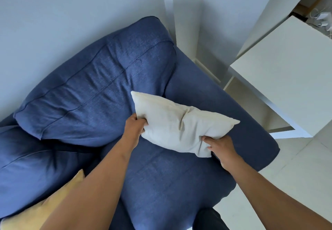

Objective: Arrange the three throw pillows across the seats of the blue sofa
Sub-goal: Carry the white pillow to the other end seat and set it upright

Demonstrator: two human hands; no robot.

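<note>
Head view: I have the cream throw pillow (179, 127) pinched at both ends, left hand (135, 127) and right hand (220, 149) each clenched on its fabric, just over the end seat of the blue sofa (107, 86). I judge this the placing step; next, lower and release. The armrest borders the right; a yellow pillow (53, 202) lies leftward, well apart.
</note>
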